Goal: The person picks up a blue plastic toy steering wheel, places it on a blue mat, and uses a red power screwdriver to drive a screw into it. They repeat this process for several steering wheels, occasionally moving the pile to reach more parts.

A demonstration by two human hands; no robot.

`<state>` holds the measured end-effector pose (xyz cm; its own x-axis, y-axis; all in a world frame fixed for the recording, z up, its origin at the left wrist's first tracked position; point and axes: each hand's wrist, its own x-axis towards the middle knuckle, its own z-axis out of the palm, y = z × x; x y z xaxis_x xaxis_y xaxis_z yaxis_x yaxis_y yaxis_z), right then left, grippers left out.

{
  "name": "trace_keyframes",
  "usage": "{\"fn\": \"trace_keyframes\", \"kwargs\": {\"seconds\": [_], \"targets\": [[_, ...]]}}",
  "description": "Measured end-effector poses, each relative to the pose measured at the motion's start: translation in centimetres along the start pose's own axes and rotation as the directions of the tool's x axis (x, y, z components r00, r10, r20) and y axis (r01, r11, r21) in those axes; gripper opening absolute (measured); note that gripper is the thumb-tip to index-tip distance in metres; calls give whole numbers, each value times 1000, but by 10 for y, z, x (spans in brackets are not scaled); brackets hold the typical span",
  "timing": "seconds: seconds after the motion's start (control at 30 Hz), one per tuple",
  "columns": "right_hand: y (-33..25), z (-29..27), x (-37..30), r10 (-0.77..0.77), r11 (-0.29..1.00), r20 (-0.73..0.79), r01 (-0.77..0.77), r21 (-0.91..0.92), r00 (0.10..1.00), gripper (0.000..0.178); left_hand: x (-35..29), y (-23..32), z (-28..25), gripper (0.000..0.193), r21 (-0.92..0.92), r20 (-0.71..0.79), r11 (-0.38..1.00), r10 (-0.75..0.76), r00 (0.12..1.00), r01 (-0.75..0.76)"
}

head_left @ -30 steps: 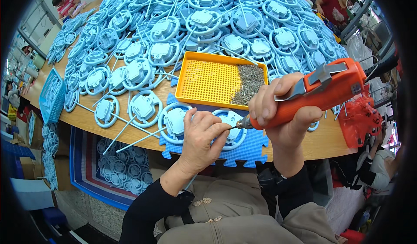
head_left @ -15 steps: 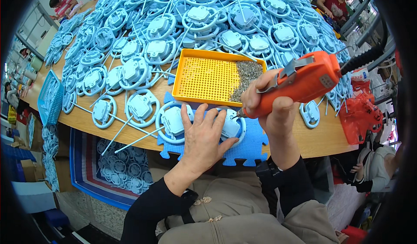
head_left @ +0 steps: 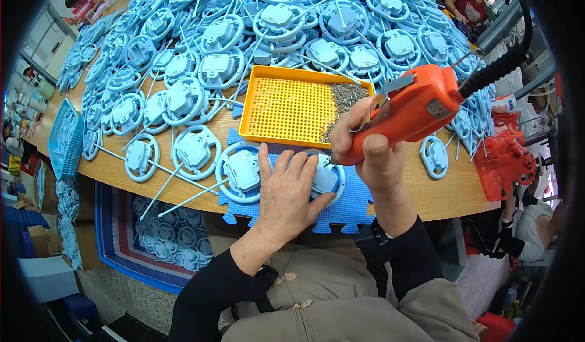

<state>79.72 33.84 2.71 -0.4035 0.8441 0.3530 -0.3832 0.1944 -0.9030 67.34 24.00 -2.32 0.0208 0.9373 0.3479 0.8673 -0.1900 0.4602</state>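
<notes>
In my right hand [head_left: 384, 159] is an orange-red electric screwdriver [head_left: 417, 104], gripped with its tip pointing down and left. The tip meets or nearly meets a light-blue ring-shaped plastic part [head_left: 323, 180]; the exact contact is hidden by my fingers. My left hand [head_left: 286, 190] lies palm down, fingers spread, pressing on that part with the thumb at its lower edge. Left of my left hand, a second ring-shaped part [head_left: 242, 170] with a long stem lies partly on the blue foam mat [head_left: 353, 205].
Behind my hands, a yellow perforated tray [head_left: 286, 107] has small metal screws [head_left: 348, 95] at its right end. Many more blue parts [head_left: 280, 16] are heaped across the table. A red plastic bag [head_left: 506, 165] hangs at right; a blue-rimmed bin [head_left: 116, 244] stands below left.
The screwdriver and my right hand have shifted slightly left, its body tilting a little more upright. My left hand and the part under it stay nearly where they were.
</notes>
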Motion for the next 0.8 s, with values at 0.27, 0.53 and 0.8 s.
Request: {"fn": "trace_keyframes", "kwargs": {"seconds": [0.27,0.53,0.8], "targets": [[-1,4,14,18,992,147,-36,122,989,54,-6,0,-8,61,-28,10,999,-15,1000,15],[17,-29,98,-163,982,-66,169,83,984,43,-152,-40,-110,61,305,-23,926,-224,974,221],[57,-23,131,-206,978,-139,210,13,969,44,-126,-52,-102,72,264,42,934,-262,964,242]]}}
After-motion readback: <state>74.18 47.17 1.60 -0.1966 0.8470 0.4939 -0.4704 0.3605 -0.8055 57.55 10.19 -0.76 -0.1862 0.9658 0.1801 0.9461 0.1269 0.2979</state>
